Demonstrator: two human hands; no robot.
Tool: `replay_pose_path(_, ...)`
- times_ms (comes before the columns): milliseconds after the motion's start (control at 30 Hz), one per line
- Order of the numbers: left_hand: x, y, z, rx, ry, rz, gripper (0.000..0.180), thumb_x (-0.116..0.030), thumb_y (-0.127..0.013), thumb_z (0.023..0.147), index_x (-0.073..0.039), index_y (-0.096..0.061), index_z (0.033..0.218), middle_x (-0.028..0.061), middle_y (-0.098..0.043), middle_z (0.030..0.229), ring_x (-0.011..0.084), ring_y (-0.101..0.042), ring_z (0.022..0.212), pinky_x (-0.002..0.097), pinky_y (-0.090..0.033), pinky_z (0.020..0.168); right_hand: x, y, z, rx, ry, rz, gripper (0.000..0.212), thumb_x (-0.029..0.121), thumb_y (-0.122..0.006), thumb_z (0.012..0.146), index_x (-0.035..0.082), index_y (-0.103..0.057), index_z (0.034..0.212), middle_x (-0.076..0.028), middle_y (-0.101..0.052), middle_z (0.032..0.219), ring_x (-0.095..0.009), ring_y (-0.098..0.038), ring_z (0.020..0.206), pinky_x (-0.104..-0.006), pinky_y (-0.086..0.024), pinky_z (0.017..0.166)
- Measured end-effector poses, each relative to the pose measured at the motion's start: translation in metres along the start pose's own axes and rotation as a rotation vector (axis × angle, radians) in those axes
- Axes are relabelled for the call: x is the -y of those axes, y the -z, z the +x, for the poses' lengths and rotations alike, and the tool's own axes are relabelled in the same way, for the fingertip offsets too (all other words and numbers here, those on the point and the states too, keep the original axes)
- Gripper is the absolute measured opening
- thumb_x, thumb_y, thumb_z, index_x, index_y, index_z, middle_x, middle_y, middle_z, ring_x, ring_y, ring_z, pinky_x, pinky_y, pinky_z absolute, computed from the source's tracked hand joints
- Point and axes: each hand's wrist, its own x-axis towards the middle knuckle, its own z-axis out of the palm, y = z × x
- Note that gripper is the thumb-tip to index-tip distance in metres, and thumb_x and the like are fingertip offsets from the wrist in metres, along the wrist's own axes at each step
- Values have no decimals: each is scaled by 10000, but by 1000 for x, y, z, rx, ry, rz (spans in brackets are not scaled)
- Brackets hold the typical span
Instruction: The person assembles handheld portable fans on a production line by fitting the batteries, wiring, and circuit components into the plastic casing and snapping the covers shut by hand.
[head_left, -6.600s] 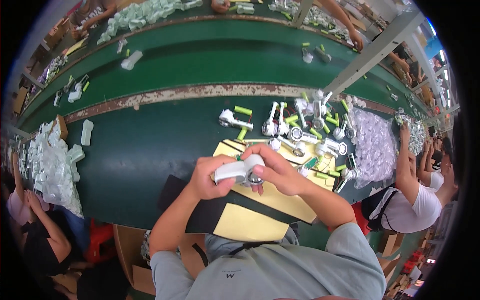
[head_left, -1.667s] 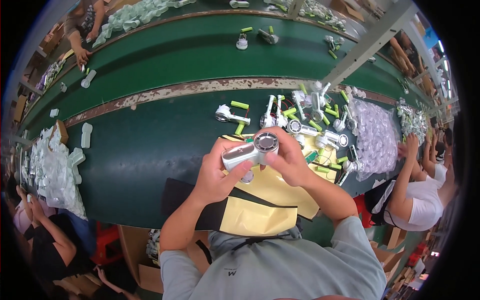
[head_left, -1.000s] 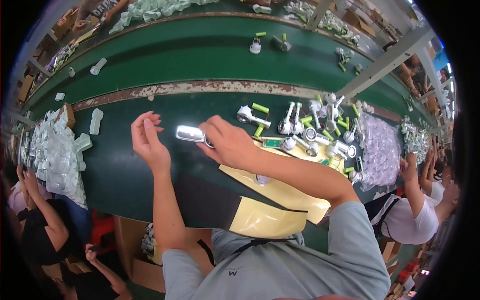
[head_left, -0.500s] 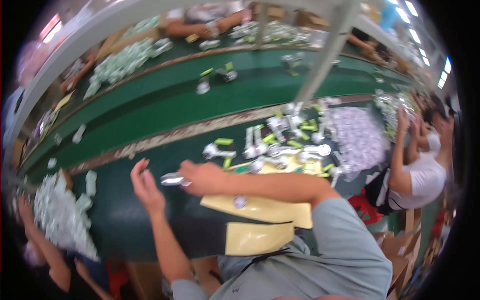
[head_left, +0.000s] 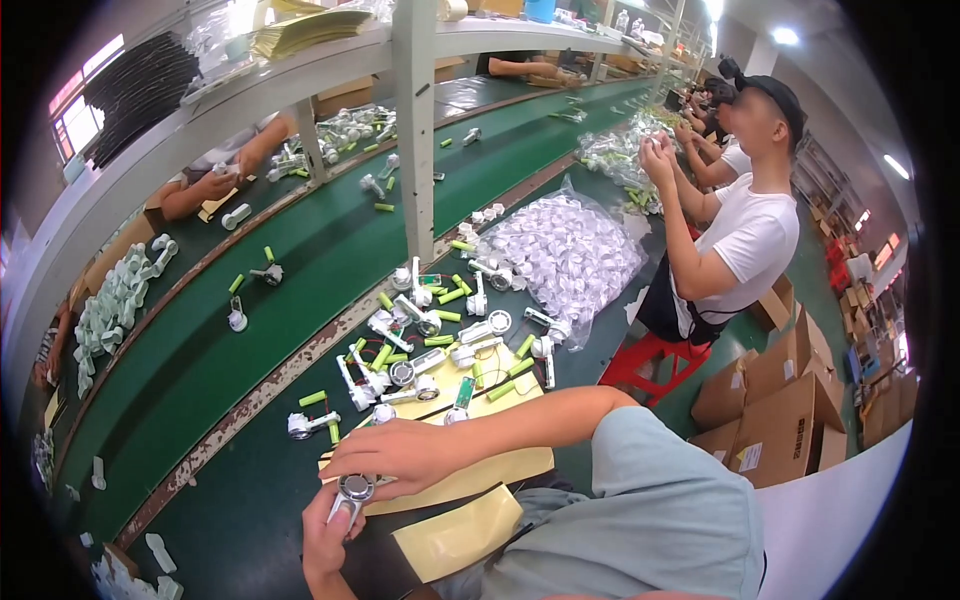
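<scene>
Low over the dark green bench, a small handheld fan [head_left: 355,488] with a round grey grille is held between my hands. Its handle end sits in my left hand [head_left: 325,530], with the fingers closed round it. From above, my right hand [head_left: 400,452] grips the fan's head, partly hiding it. Beyond my hands lie several white fan bodies [head_left: 402,374] with green cylindrical batteries [head_left: 382,356] wired to them. One half-body shows a green circuit board [head_left: 465,392]. Yellow sheets [head_left: 455,535] lie under my right forearm and nearer my body.
A clear bag of small white parts [head_left: 570,250] lies to the right. Behind the bench edge runs a green conveyor [head_left: 310,265] carrying fan parts. A white post [head_left: 413,140] rises between them. A co-worker [head_left: 745,190] sits at right, near cardboard boxes [head_left: 790,410].
The view has swung to the right. My left hand, earlier open and apart, has come in under the fan and closed on it. My right hand still holds the fan.
</scene>
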Motion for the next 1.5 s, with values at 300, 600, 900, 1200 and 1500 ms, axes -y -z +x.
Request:
replay_pose_path(300, -2, -21, 6, 23, -43, -56, 548, -430, -540, 918, 78, -539, 1123, 38, -534, 693, 76, -431, 536, 231, -320, 472, 2, 7, -16, -91, -14, 110, 577, 194, -736, 831, 67, -501, 1342, -134, -579, 1207, -324, -572, 1101, -405, -491, 905)
replay_pose_path(600, -7, -39, 6, 6, -67, -113, 665, -534, -550, 877, 90, -518, 1104, 69, -534, 738, 95, -452, 564, 240, -339, 481, 4, 13, -18, -84, 49, 285, 550, 182, -727, 848, 11, -507, 1322, -172, -578, 1201, -348, -577, 1090, -417, -472, 926)
replay_pose_path(900, 7, -29, 4, -12, -84, -208, 754, -612, -554, 846, 90, -496, 1116, 64, -506, 711, 95, -457, 527, 230, -324, 412, 6, 5, -8, -88, 26, 341, 567, 214, -730, 852, 5, -506, 1329, -165, -594, 1162, -344, -591, 1045, -412, -472, 900)
replay_pose_path(1200, 25, 115, -1, -957, -596, -179, 637, -513, -245, 1019, 2, -530, 1260, 80, -577, 1066, 169, -532, 962, 316, -418, 867, -2, -69, 70, -149, 168, -85, 632, 162, -669, 840, 94, -410, 1413, -155, -506, 1043, -318, -584, 915, -397, -503, 706)
replay_pose_path(1500, 43, 130, 6, -967, -537, -204, 599, -495, -287, 1019, -7, -520, 1275, 66, -551, 1054, 161, -509, 958, 305, -415, 843, -48, -133, 65, 316, -92, -23, 570, 197, -638, 885, 201, -391, 1399, -162, -490, 1015, -365, -628, 820, -435, -520, 663)
